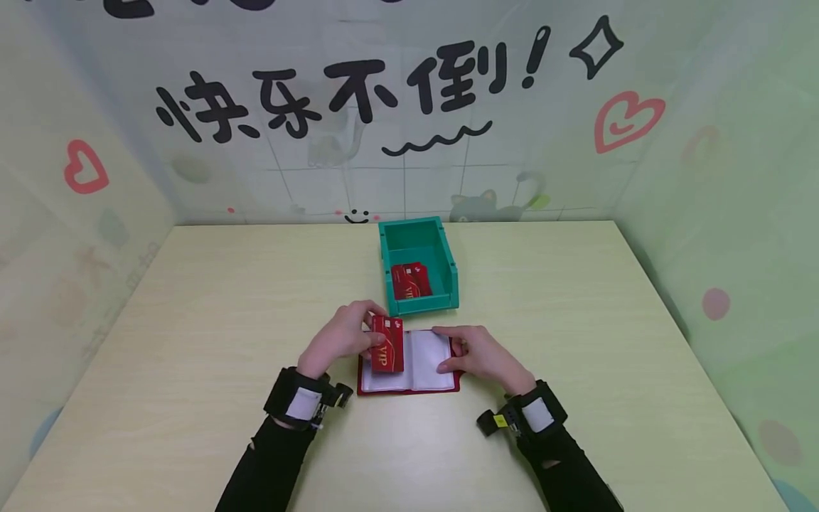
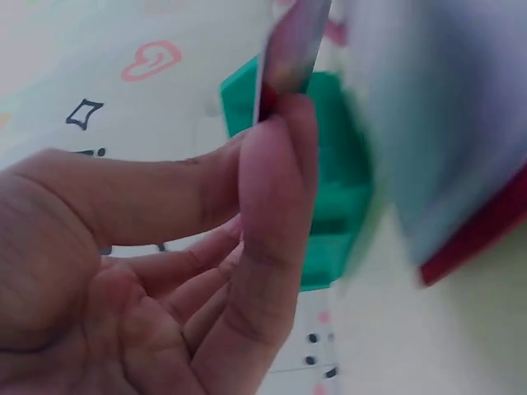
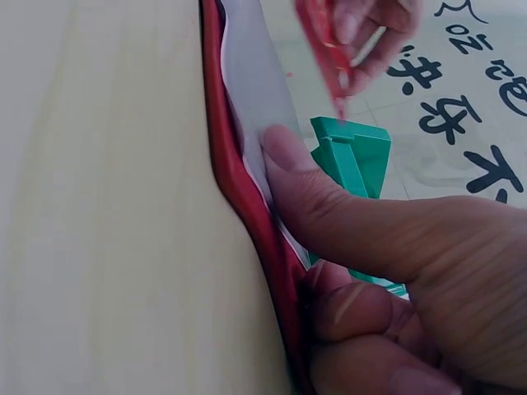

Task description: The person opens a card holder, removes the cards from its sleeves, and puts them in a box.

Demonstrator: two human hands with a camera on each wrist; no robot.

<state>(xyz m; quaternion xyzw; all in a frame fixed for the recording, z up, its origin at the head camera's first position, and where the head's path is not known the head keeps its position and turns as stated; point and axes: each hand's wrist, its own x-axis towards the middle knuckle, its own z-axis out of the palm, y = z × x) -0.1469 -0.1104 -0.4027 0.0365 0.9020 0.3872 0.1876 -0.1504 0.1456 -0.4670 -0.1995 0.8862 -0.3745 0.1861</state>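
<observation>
Caught mid-step here: left hand [image 1: 342, 336] pinched a red VIP card [image 1: 387, 345] between thumb and fingers, card held upright over the left page of the open card holder [image 1: 409, 363]. Thumb [image 2: 272, 247] and forefinger clamped on the card's edge in the left wrist view, other fingers loosely curled behind. Right hand [image 1: 476, 353] rested on the right page, fingers mostly straight, thumb [image 3: 329, 206] pressed flat on the clear sleeve to keep the holder spread open on the table [image 1: 192, 299]. Lower fingers curled at the red cover's edge in the right wrist view, though hard to tell if really gripping it.

Green bin [image 1: 419, 267] sat just beyond the holder, more red cards [image 1: 411, 279] lying inside.

Looked like a card-into-sleeve job, probably. Tips for doing that well: kept the pinch near the card's top edge so the bottom corner stayed free to lead. Angled one corner into the slot mouth first rather than pushing the whole edge at once. Held the pressing thumb close to the sleeve opening but not over it, otherwise pocket squeezed shut. Slid gently, since thin plastic catches and buckles. Slot itself too blurred to make out, so exact alignment impossible to judge.
</observation>
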